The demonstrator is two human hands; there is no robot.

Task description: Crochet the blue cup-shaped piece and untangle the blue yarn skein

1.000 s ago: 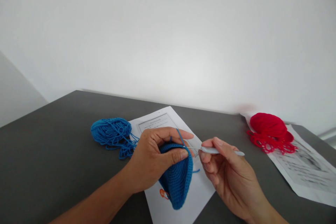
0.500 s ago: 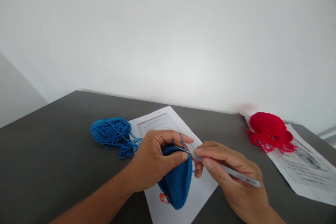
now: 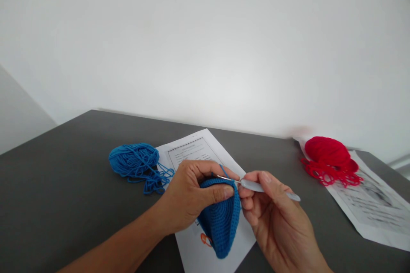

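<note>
Blue crochet work [image 3: 221, 222] is pinched at its upper edge by the left hand [image 3: 182, 196], above a printed sheet [image 3: 201, 260].

Compared with half a second ago, the right hand [image 3: 283, 219] is rolled to show more palm, and the grey-handled hook [image 3: 251, 185] pinched between its thumb and fingers lies flatter, its back end higher; the work sits slightly further right. The hook's metal shaft lies along the work's upper edge, its tip hard to make out near the left index finger. Left fingers behind the work are hidden, the sheet is cut off below, and its print is too small to read.
</note>
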